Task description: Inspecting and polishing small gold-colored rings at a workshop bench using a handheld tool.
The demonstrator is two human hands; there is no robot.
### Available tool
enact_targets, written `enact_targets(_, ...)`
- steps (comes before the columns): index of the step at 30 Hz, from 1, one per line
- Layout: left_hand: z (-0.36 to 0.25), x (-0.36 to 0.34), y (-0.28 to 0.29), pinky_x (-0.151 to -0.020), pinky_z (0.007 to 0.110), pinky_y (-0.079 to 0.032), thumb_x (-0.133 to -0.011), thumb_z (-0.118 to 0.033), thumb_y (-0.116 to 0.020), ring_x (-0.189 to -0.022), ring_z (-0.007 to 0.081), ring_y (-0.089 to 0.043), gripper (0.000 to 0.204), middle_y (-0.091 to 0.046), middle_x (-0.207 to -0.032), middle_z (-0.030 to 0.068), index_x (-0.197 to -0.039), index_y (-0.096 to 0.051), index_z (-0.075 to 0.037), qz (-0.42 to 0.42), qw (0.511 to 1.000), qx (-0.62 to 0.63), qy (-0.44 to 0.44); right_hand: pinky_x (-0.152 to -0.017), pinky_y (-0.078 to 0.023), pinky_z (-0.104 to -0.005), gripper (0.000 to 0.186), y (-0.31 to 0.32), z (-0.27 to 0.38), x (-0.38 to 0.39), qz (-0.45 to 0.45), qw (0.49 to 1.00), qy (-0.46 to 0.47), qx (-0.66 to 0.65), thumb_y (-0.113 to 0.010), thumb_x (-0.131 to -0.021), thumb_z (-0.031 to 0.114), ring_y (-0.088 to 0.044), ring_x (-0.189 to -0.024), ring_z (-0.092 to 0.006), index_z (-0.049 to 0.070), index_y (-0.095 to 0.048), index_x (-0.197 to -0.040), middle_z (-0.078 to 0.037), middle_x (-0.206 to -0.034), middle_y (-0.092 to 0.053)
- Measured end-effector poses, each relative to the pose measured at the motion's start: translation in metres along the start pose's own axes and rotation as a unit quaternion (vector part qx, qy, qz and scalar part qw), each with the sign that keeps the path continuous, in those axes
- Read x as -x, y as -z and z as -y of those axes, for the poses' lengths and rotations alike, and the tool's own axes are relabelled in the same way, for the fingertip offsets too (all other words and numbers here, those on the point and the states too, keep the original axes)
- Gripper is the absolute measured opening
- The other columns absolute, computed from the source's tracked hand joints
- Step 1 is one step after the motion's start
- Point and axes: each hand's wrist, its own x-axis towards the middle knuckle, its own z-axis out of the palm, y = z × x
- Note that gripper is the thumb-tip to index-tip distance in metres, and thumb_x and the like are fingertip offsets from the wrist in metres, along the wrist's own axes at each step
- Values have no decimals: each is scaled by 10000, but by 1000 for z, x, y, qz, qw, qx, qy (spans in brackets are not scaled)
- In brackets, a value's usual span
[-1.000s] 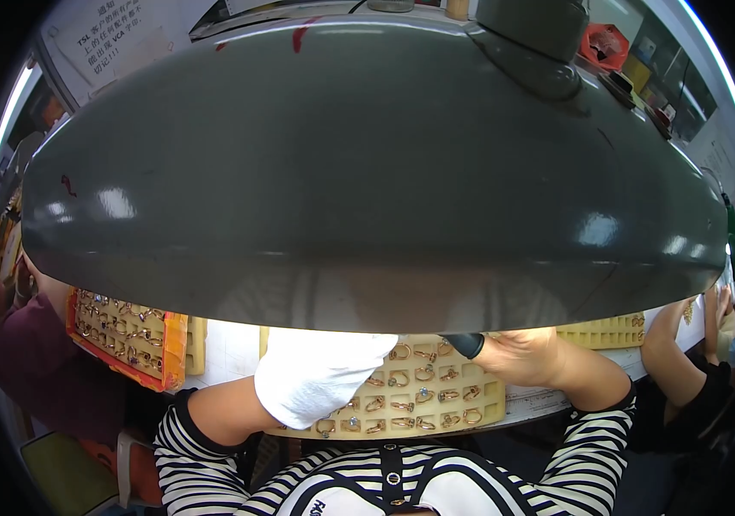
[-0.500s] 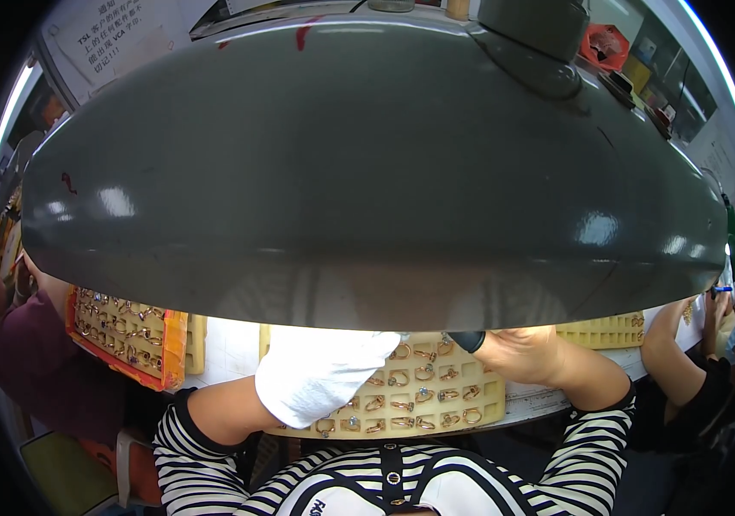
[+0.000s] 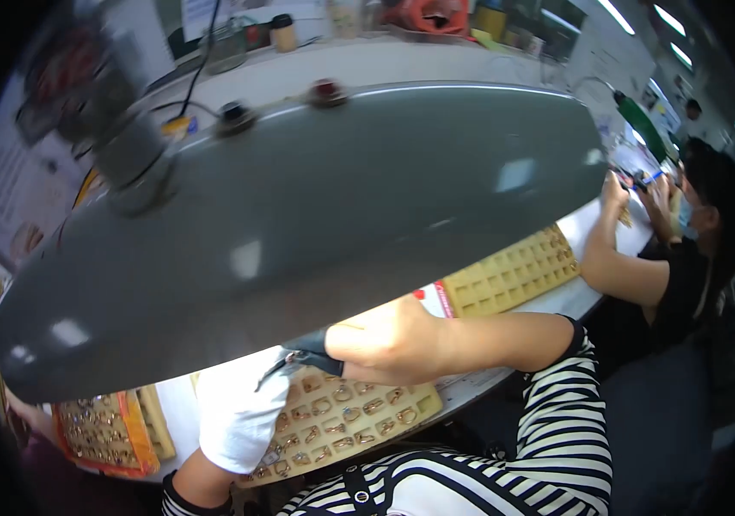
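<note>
My left hand (image 3: 238, 413), in a white glove, rests over a tan compartment tray (image 3: 359, 426) filled with small metal parts; I cannot tell what it holds, as its fingertips are under the lamp shade. My right hand (image 3: 389, 340) is bare and grips a black tool (image 3: 307, 348) with a thin metal tip, right beside the glove above the tray. A big grey lamp shade (image 3: 299, 224) hangs over the bench and hides most of the work area.
A second tan tray (image 3: 509, 275) lies to the right. An orange tray (image 3: 97, 430) of parts sits at the left. A person in black (image 3: 686, 258) works at the right end of the white bench (image 3: 557, 301). Bottles and cables stand beyond the lamp.
The view has swung and tilted, so the lamp shade now slopes and the neighbour at right shows more. My hands stay close together over the tray.
</note>
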Motion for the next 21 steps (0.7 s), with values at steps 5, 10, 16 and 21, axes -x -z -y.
enact_targets(5,-4,-8,-19,-658,284,-462,-694,-45,-659,-717,216,-585,181,-615,-788,108,-872,-629,-21,-88,988,85,98,-566,-436,-339,85,35,-18,29,-13,991,-56,121,-555,-570,43,-531,-594,-235,55,-480,-609,-72,-611,-501)
enact_targets(10,-10,-2,-8,-679,253,-474,-702,32,-639,-734,164,-585,208,-613,-815,106,-906,-603,26,-101,979,125,125,-522,-379,-359,167,97,-31,80,-42,933,-170,313,-618,-589,26,-477,-563,-240,32,-453,-559,-70,-592,-456)
enact_targets(16,-6,-6,-18,-672,219,-462,-804,16,-524,-721,116,-573,186,-600,-856,89,-984,-563,41,-90,973,150,152,-713,-405,-370,93,183,-7,177,47,792,-374,480,-571,-578,0,-498,-829,-253,28,-544,-664,-97,-753,-493)
enact_targets(21,-13,-6,-14,-684,222,-467,-819,4,-506,-734,121,-578,180,-597,-860,93,-987,-558,42,-96,968,143,181,-765,-408,-369,102,196,2,211,64,759,-396,512,-562,-572,-25,-498,-857,-258,23,-567,-661,-99,-760,-494)
